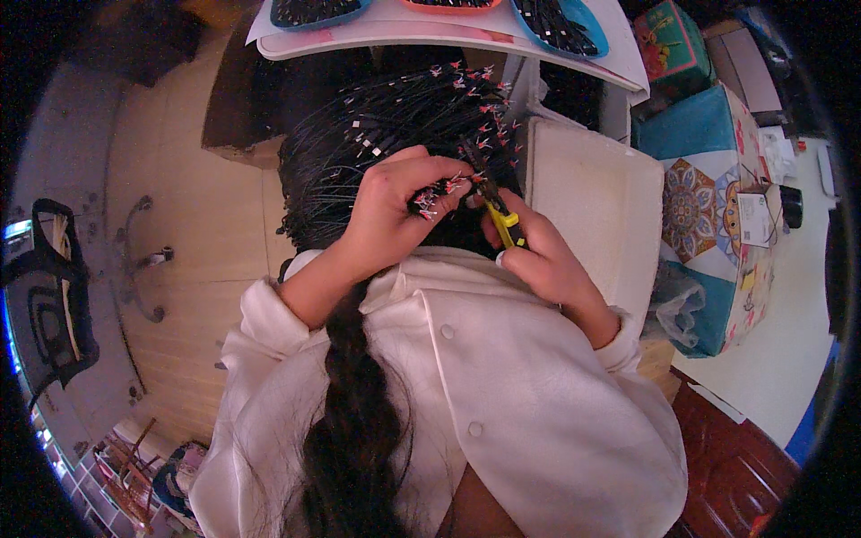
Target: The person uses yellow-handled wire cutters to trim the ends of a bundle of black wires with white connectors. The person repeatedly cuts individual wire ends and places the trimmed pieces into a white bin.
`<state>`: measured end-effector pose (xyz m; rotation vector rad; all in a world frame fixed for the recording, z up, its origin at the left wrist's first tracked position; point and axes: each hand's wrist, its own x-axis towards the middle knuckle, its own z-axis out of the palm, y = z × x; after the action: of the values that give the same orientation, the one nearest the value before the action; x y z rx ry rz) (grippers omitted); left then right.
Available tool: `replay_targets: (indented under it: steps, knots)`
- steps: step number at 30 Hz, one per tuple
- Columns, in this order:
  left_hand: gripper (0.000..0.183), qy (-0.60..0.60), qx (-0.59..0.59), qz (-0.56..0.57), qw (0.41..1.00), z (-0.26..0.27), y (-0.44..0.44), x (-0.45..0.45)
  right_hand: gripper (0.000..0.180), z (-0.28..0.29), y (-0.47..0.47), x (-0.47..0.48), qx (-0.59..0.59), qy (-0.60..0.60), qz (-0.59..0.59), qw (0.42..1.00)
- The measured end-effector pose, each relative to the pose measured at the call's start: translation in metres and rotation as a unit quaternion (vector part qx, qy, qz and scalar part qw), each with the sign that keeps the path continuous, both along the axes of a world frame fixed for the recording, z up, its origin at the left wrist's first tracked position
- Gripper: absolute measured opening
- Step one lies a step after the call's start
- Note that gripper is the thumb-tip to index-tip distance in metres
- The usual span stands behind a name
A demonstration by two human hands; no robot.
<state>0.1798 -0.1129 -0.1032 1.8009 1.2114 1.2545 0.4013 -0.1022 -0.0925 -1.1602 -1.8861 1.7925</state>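
A large pile of black cables [316, 175] lies across my lap, many with stripped red and white wire ends fanned out at the right side. My left hand [397, 195] is closed around a bunch of cable ends, their red and white wires [425, 202] sticking out between thumb and fingers. In my right hand [538, 249] are pliers or cutters with yellow-and-black handles [506, 222]. The tool's dark jaws point up and to the left, close to my left fingertips and a red wire end. Whether the jaws touch that wire cannot be told.
Ahead stands a white table [403, 42] bearing blue trays [595, 50] and a red tray [451, 8] of black parts. A whitish foam box [592, 195] is close on the right, beside a patterned box [699, 215]. A brown carton [235, 101] stands at the left front.
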Motion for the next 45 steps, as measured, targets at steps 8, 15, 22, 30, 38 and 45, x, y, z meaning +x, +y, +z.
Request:
replay_targets:
  steps: [8,15,22,30,38,45]
  knots:
    - [0.016,0.003,0.012,0.001,1.0,0.0,0.0,0.0,0.063,-0.007,0.0,0.0,0.06,0.024,0.013,0.998]
    - [0.015,-0.002,0.009,0.005,1.0,-0.003,0.001,0.001,0.055,-0.001,0.001,-0.002,-0.02,-0.015,0.0,1.0]
    - [0.016,0.039,0.049,0.07,0.996,-0.003,0.001,0.006,0.052,-0.004,-0.002,-0.008,-0.027,0.049,-0.016,0.998]
    - [0.031,0.101,0.173,0.106,0.974,-0.01,0.005,0.011,0.064,0.002,-0.008,-0.009,0.053,-0.014,-0.011,0.998]
    - [0.031,0.079,0.18,0.123,0.973,-0.012,0.005,0.014,0.065,0.005,-0.005,-0.012,0.068,-0.027,0.001,0.997]
    - [0.031,0.096,0.177,0.118,0.972,-0.012,0.005,0.013,0.052,0.001,-0.006,-0.013,0.054,-0.033,-0.031,0.998]
